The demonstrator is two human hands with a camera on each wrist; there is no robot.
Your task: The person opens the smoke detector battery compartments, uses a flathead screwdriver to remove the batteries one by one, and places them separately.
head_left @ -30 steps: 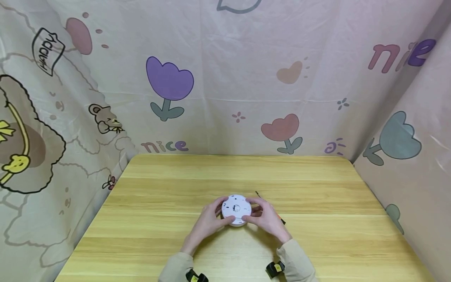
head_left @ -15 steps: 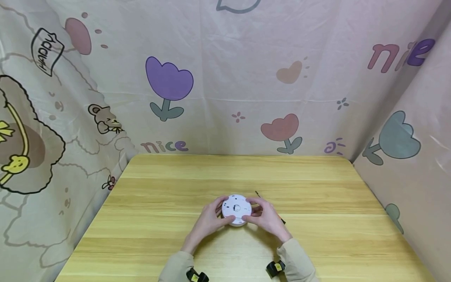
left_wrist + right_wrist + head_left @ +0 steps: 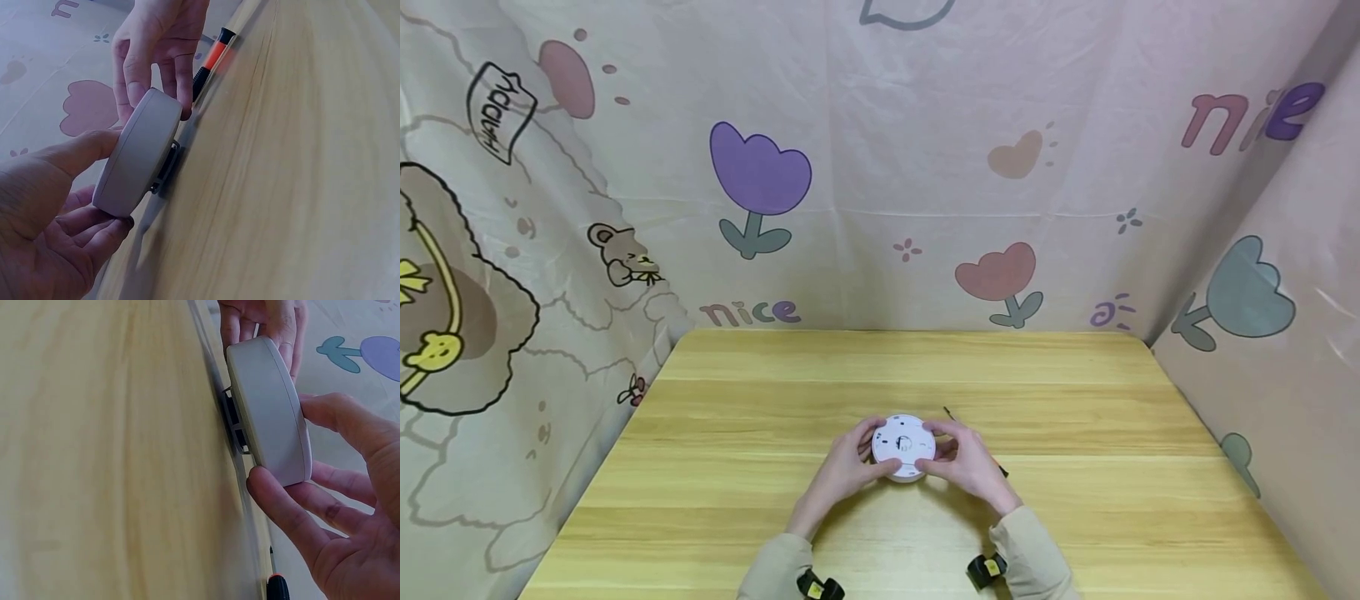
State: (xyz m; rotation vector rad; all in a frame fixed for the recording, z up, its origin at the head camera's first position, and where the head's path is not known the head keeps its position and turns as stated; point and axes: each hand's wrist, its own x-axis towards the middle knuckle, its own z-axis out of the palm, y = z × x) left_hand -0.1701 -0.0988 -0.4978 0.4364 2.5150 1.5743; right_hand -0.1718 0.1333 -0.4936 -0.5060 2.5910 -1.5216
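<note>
A round white smoke detector (image 3: 904, 443) is held between both hands over the middle of the table. Its flat face, with small dark markings, points up. In the left wrist view, the detector's smooth side wall (image 3: 140, 153) shows, and a dark framed part (image 3: 166, 166) juts from its underside, near the tabletop. My left hand (image 3: 844, 472) grips the left rim, thumb on the upper face and fingers beneath. On the opposite rim, my right hand (image 3: 968, 465) grips in the same way. Fingers of the right hand hide part of the far edge.
Just behind the right hand, a screwdriver (image 3: 215, 56) with an orange and black handle lies on the wooden table (image 3: 737, 400). Printed cloth (image 3: 880, 167) hangs along the back and both sides. Black straps with cameras (image 3: 987, 572) sit at the wrists.
</note>
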